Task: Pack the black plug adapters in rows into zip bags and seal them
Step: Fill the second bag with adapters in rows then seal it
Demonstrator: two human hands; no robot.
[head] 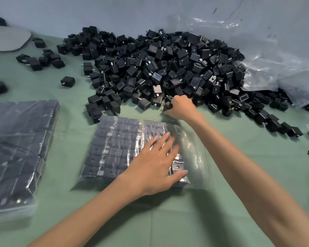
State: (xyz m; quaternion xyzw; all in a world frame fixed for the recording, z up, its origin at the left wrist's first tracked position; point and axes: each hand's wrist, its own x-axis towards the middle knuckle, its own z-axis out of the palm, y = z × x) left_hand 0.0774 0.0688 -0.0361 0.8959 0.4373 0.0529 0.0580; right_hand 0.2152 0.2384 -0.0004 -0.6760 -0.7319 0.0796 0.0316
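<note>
A clear zip bag (194,157) lies in the middle of the green table, holding several rows of black plug adapters (114,145). My left hand (155,166) rests flat on the bag's right part, fingers spread over the adapters. My right hand (180,107) reaches to the near edge of a big loose pile of black adapters (159,68) and curls its fingers round a black adapter (168,105). The bag's right end holds no adapters.
A filled bag of adapters (16,148) lies at the left. Stray adapters (41,59) dot the far left and right of the green cloth (168,220). Crumpled clear plastic (275,50) lies at the back right, a grey flat object (5,38) at the far left.
</note>
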